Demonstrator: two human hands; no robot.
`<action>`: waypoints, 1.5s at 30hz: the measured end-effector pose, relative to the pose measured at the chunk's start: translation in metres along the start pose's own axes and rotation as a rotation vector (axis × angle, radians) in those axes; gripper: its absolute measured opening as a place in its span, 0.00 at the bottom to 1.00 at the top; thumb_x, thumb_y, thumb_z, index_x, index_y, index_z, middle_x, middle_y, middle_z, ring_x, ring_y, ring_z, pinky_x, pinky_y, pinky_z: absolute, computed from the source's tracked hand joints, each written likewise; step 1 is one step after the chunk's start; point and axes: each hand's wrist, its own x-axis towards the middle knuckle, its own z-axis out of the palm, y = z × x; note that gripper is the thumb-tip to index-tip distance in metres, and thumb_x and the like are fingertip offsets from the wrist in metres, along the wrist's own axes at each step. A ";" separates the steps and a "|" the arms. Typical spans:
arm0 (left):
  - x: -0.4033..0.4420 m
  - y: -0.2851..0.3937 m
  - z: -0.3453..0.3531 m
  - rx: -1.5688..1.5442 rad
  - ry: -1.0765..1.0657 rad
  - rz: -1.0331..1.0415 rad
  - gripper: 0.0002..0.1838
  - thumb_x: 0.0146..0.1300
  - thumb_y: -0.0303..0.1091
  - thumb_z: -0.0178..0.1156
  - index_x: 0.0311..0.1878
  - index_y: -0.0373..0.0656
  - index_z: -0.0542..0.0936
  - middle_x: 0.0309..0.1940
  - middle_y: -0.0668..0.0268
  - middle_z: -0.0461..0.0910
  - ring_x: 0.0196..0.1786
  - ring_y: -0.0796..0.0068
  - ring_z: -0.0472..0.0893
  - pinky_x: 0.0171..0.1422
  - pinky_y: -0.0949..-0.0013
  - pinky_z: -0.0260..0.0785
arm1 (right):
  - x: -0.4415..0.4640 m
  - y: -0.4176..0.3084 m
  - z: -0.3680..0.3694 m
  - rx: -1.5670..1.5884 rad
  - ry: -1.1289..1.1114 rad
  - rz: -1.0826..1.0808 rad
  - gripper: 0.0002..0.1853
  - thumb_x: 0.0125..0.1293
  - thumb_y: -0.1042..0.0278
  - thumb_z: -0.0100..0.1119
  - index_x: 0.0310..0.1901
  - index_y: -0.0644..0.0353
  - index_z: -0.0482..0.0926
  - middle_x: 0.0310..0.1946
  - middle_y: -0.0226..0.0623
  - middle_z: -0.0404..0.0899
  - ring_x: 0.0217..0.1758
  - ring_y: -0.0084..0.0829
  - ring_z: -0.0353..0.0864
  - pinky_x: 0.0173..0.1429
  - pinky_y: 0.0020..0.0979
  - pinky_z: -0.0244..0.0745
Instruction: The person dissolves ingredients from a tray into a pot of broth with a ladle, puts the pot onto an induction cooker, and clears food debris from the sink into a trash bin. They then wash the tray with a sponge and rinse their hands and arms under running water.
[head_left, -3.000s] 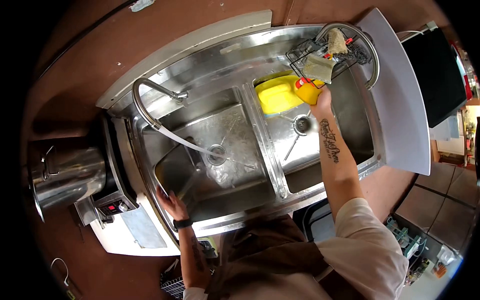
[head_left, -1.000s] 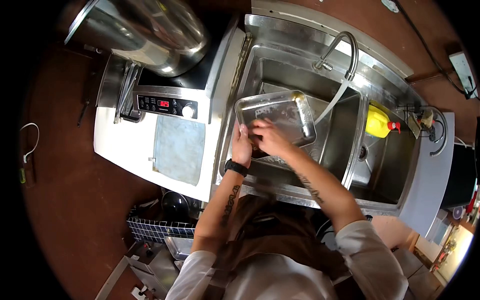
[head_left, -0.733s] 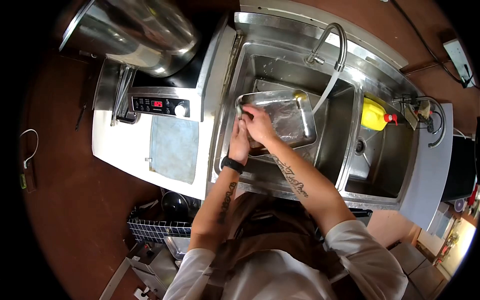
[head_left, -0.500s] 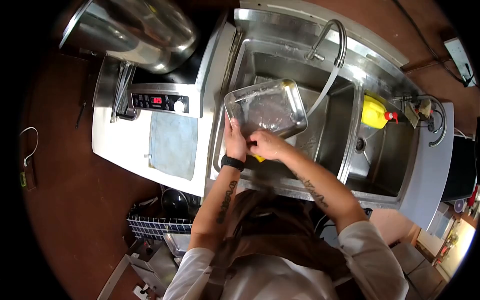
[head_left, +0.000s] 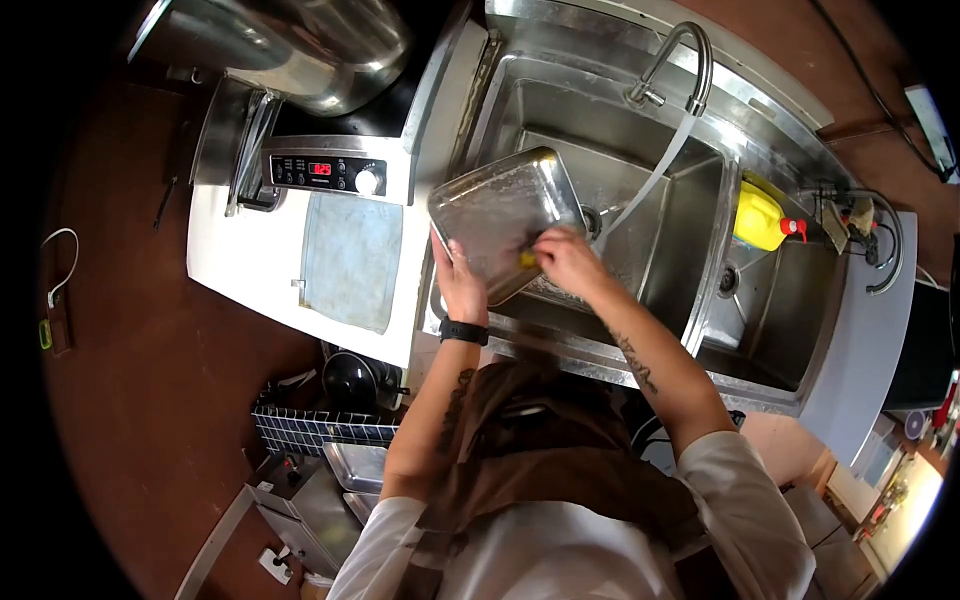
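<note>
A rectangular stainless-steel pan [head_left: 490, 210], wet and shiny, is held tilted over the left basin of the sink [head_left: 690, 240]. My left hand [head_left: 463, 287] grips the pan by its near-left edge, partly hidden behind it. My right hand [head_left: 568, 262] is closed around a small yellow sponge [head_left: 528, 259] and presses it to the pan's surface close to the near-right side. Most of the sponge is hidden by the fingers. From the curved faucet [head_left: 700, 75], a whitish stream or hose [head_left: 655, 175] reaches down into the basin behind the pan.
A yellow bottle with a red cap [head_left: 762, 218] stands by the right basin. On the left are a control panel with a red display [head_left: 330, 170], a large metal pot [head_left: 330, 50] and a bluish flat board [head_left: 350, 260]. Below the counter sits a black pan [head_left: 350, 378].
The pan has tipped and shifted slightly left. My right hand, with the sponge, has moved from below the pan's near edge to the right and up onto its surface.
</note>
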 end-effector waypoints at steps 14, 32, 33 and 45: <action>-0.011 -0.036 0.033 -0.269 -0.117 0.068 0.28 0.61 0.19 0.62 0.65 0.36 0.67 0.58 0.62 0.74 0.58 0.72 0.75 0.64 0.67 0.67 | 0.024 -0.032 0.030 0.654 0.282 0.625 0.26 0.58 0.70 0.67 0.58 0.68 0.73 0.48 0.53 0.82 0.51 0.46 0.83 0.54 0.39 0.76; -0.029 -0.037 0.027 0.018 -0.233 -0.060 0.29 0.53 0.11 0.47 0.62 0.35 0.66 0.52 0.57 0.76 0.56 0.67 0.76 0.63 0.70 0.66 | 0.034 0.032 0.003 0.363 0.238 0.810 0.23 0.66 0.62 0.61 0.55 0.71 0.73 0.37 0.58 0.84 0.37 0.52 0.86 0.39 0.42 0.82; -0.020 -0.040 0.017 0.135 -0.309 -0.043 0.29 0.53 0.12 0.49 0.61 0.35 0.68 0.51 0.58 0.77 0.54 0.68 0.76 0.61 0.70 0.66 | 0.031 0.049 0.004 0.399 0.136 0.736 0.17 0.67 0.66 0.59 0.51 0.71 0.76 0.35 0.53 0.84 0.31 0.43 0.86 0.29 0.39 0.79; -0.040 -0.099 0.048 -0.149 -0.128 -0.059 0.28 0.62 0.11 0.42 0.66 0.37 0.65 0.63 0.56 0.70 0.63 0.57 0.75 0.61 0.52 0.78 | 0.063 0.015 -0.027 0.125 0.336 0.681 0.29 0.63 0.51 0.66 0.53 0.70 0.74 0.40 0.60 0.83 0.46 0.56 0.84 0.49 0.47 0.78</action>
